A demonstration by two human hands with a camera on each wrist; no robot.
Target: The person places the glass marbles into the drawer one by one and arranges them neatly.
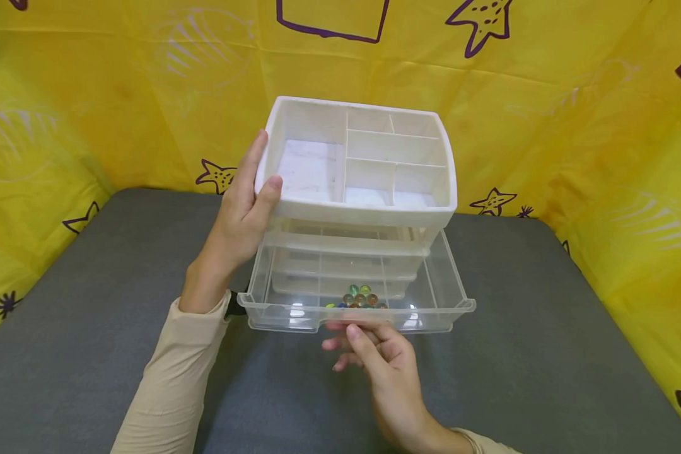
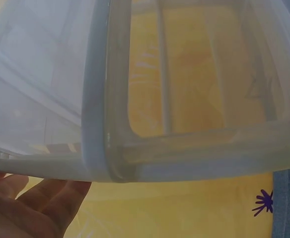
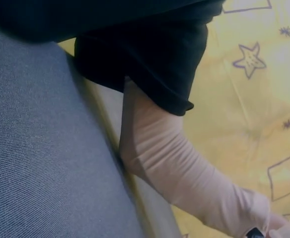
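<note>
A white plastic drawer organizer stands in the middle of the head view, its top divided into several compartments. My left hand grips its upper left side, thumb over the front rim; in the left wrist view, fingers lie against the same unit. A clear drawer is pulled out toward me. Several glass marbles in green, yellow and reddish tones lie along its front wall. At the drawer's front edge my right hand holds the lower lip between thumb and fingers, partly seen through the plastic.
The unit is on a dark grey table. Yellow cloth with purple star and fish drawings hangs behind and at both sides. The right wrist view shows mostly a beige sleeve and dark clothing.
</note>
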